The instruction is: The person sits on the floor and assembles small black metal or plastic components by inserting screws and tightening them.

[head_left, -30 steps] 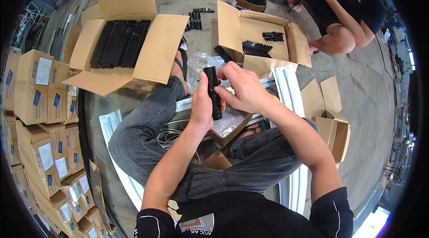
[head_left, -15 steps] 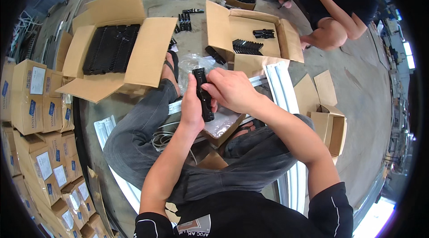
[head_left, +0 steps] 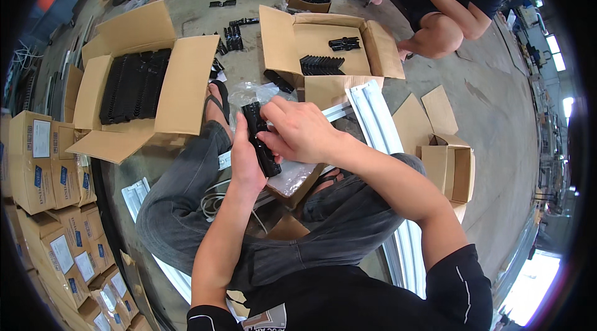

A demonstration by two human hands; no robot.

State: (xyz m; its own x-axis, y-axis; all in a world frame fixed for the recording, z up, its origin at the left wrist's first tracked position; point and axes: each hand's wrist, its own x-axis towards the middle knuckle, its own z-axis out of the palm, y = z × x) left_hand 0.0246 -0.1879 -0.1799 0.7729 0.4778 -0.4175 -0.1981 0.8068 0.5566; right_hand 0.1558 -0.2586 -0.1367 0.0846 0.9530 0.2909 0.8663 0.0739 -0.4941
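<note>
Above my lap, my left hand (head_left: 246, 160) is wrapped along one side of a long, ribbed black plastic part (head_left: 254, 121), which stands tilted with its top leaning left. My right hand (head_left: 306, 130) is closed against the part's right side, thumb and fingers pressed onto its middle. Whether a small piece sits between those fingertips is hidden. Beneath my hands is a small carton with a clear plastic bag (head_left: 297, 177) in it. Beyond them, an open carton (head_left: 380, 51) contains a row of black parts (head_left: 321, 65) and one separate black part (head_left: 344, 43).
At left, an open carton (head_left: 186, 85) is packed with black parts (head_left: 135, 85). Stacked cartons (head_left: 37, 163) line the left side. White metal profiles (head_left: 376, 116) lie around my legs. A small open carton (head_left: 438, 166) stands at right. A co-worker (head_left: 438, 13) crouches at the far right.
The view has shifted, so the surroundings sit further left and mostly lower in the picture. Both hands still grip the black plastic part, with little visible difference in their hold.
</note>
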